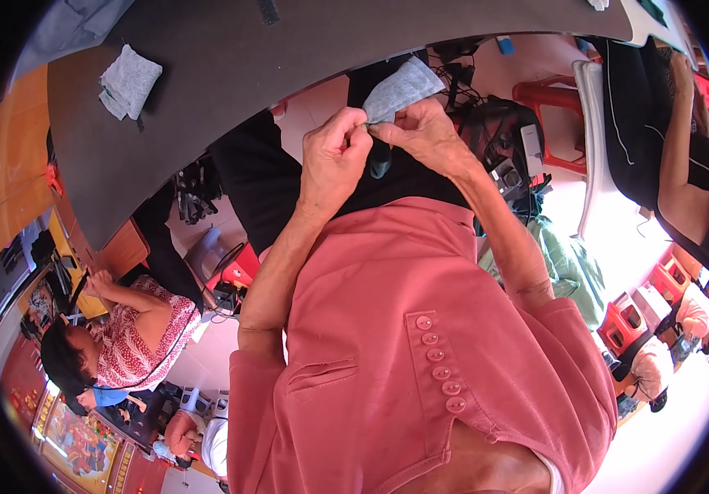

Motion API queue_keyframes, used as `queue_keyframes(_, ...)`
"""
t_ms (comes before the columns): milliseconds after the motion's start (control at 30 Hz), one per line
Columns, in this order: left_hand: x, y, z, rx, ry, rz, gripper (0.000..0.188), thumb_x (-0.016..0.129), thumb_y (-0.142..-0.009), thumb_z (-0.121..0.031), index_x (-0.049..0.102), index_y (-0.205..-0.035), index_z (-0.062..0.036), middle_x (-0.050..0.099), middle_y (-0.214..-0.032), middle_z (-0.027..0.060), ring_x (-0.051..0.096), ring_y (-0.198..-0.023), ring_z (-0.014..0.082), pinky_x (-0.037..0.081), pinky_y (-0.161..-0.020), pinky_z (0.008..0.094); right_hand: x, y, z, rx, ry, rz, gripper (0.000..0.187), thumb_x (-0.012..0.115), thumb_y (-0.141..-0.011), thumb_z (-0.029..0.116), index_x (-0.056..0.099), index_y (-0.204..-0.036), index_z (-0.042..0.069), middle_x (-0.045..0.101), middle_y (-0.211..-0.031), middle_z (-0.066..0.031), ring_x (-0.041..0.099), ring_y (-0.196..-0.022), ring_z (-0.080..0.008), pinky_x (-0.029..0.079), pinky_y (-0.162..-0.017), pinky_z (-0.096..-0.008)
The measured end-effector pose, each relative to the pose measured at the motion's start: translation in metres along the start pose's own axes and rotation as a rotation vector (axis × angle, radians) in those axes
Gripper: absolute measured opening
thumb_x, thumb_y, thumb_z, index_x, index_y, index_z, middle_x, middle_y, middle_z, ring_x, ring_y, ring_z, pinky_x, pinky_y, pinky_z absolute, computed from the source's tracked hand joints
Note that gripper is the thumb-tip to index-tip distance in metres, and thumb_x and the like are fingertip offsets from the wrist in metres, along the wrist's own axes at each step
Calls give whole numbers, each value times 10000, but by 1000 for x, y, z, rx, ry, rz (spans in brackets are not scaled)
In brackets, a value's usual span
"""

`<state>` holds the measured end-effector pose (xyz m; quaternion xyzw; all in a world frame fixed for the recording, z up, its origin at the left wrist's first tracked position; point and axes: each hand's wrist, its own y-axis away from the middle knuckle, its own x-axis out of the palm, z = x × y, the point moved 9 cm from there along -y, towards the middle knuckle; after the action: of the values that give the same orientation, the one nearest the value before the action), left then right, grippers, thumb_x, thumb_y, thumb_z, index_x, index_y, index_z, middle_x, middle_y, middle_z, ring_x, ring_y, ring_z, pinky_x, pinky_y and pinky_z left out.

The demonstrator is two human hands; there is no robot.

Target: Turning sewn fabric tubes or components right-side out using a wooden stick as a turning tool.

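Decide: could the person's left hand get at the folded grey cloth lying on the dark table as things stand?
Probably yes: the folded grey cloth lies uncovered on the table, but the left hand is pinching another grey piece.

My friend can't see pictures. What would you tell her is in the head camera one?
Two bare hands, the left hand and the right hand, pinch a small grey cloth between their fingertips at the edge of a dark grey table. The person wears a pink buttoned shirt, and another folded grey cloth lies on the table.
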<state>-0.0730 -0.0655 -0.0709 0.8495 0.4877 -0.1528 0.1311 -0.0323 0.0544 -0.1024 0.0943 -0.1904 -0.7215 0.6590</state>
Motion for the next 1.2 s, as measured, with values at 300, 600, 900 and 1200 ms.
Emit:
queue_keyframes(300,-1,0,-40,360,-239,-173,139,568,-735,55,561,-865,7,587,-731,142,567,-684,299,465,-626,374,-7,-13,-13,-325,-52,-314,179,640,-782,100,549,-682,-16,521,-609,18,405,-540,-44,353,-461,-242)
queue_keyframes(600,6,-7,40,-409,664,-106,347,512,-933,-347,570,-978,-7,565,-792,15,523,-693,72,435,-642,227,-2,-14,-1,-299,-145,-143,159,633,-821,128,575,-749,-2,454,-629,49,391,-599,-46,349,-554,-215)
queue_keyframes(900,47,-3,41,-544,844,57,358,515,-945,-375,617,-983,-34,578,-894,10,507,-835,85,406,-722,225,-11,-4,23,-470,365,-365,231,692,-774,133,501,-800,5,523,-712,-47,497,-543,-161,454,-494,-342)
queue_keyframes(1200,68,7,43,-556,594,87,353,505,-939,-377,602,-1043,-53,590,-965,20,532,-879,101,444,-740,281,-35,-15,13,-404,304,-439,362,721,-725,136,529,-1008,20,590,-752,-84,571,-594,-183,469,-551,-319)
